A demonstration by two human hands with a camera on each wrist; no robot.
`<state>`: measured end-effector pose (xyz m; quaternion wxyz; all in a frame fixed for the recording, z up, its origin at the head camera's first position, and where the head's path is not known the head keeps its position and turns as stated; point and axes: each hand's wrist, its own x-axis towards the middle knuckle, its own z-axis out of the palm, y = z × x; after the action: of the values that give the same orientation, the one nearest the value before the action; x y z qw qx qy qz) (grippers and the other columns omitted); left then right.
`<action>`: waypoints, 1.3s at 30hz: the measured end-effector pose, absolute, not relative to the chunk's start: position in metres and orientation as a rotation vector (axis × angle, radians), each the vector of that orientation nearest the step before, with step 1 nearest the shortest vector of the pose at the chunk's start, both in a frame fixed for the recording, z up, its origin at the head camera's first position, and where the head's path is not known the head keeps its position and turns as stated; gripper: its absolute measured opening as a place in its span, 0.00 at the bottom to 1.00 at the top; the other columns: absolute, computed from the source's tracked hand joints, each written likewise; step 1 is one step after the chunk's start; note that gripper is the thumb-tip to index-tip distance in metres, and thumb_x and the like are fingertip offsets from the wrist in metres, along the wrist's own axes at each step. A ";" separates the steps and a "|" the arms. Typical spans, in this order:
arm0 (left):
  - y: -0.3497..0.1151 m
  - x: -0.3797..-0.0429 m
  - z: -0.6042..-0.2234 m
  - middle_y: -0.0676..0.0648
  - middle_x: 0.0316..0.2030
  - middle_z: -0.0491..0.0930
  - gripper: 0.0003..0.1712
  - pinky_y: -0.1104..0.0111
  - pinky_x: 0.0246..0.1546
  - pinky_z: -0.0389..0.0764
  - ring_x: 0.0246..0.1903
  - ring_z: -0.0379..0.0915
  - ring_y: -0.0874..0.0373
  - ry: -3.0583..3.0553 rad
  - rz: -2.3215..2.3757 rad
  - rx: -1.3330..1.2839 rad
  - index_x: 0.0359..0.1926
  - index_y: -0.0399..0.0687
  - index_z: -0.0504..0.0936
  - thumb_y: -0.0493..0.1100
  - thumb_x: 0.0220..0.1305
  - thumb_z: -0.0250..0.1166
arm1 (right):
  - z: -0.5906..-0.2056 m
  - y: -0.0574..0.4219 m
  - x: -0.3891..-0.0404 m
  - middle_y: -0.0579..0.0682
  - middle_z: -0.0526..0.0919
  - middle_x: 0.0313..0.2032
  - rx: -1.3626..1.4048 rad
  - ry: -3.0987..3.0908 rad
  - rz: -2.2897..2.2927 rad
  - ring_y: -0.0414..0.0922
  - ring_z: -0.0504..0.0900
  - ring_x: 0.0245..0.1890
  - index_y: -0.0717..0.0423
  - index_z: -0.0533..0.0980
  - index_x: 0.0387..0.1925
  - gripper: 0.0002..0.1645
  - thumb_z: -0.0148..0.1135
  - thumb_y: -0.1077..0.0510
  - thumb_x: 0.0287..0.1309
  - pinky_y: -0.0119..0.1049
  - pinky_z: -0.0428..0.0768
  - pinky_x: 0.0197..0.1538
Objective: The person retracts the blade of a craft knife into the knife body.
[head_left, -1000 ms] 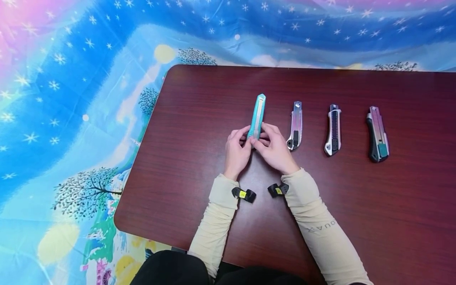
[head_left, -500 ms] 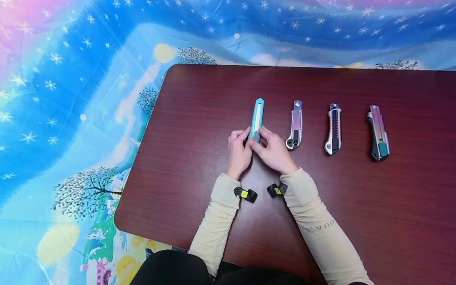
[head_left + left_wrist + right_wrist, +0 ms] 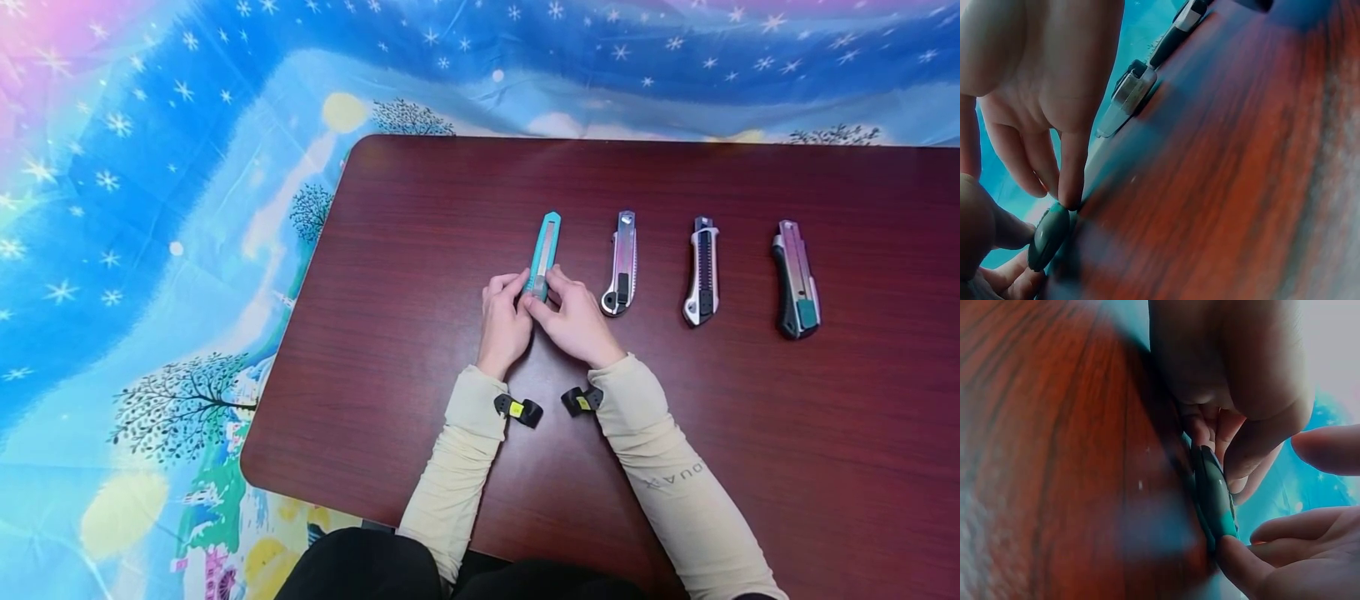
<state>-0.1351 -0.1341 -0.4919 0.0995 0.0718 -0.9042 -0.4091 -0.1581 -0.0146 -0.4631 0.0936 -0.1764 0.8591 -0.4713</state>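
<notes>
A teal utility knife [image 3: 551, 237] with a grey slider points away from me, close over the table, in the head view. My left hand [image 3: 505, 329] pinches its near end from the left. From the right, my right hand [image 3: 581, 325] pinches that same end, thumb near the butt and index finger along the side. Both wrist views show the dark rounded butt of the knife [image 3: 1049, 237] between the fingertips of the two hands, right at the tabletop. Fingers cover part of the handle.
To the right lie three more utility knives in a row: a silver one [image 3: 624, 260], a silver-and-black one [image 3: 702, 275] and a black-and-silver one [image 3: 797, 279] with a green slider. The brown table [image 3: 375, 333] has rounded left corners; a patterned blue cloth [image 3: 247, 108] hangs beyond it.
The teal knife has come down and slightly nearer to me, then its tip has swung a little to the right. Both hands have stayed on it. The other knives have not moved.
</notes>
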 end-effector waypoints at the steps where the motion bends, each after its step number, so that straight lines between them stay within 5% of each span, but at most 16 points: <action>1: -0.134 -0.135 -0.492 0.49 0.50 0.73 0.22 0.65 0.49 0.69 0.47 0.65 0.53 -2.674 -1.206 0.211 0.55 0.46 0.74 0.36 0.58 0.57 | -0.463 -0.015 -0.158 0.71 0.60 0.59 -0.524 2.552 -1.402 0.58 0.60 0.62 0.60 0.70 0.54 0.27 0.57 0.52 0.55 0.50 0.63 0.64; 31: -0.131 -0.138 -0.495 0.50 0.48 0.74 0.20 0.67 0.46 0.69 0.43 0.66 0.56 -2.671 -1.231 0.169 0.51 0.51 0.77 0.37 0.55 0.59 | -0.466 -0.011 -0.155 0.68 0.58 0.61 -0.467 2.587 -1.399 0.61 0.58 0.62 0.60 0.66 0.59 0.31 0.56 0.52 0.55 0.53 0.60 0.65; 39: -0.133 -0.139 -0.499 0.49 0.45 0.75 0.18 0.68 0.44 0.70 0.41 0.68 0.57 -2.631 -1.293 0.217 0.50 0.51 0.78 0.38 0.57 0.58 | -0.467 -0.012 -0.155 0.65 0.60 0.63 -0.361 2.491 -1.593 0.54 0.63 0.62 0.67 0.67 0.56 0.28 0.57 0.57 0.55 0.42 0.70 0.60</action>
<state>-0.1386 -0.1334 -0.4992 0.1009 0.0735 -0.8905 -0.4375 -0.1545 -0.0124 -0.4665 0.0815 -0.1207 0.8334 -0.5331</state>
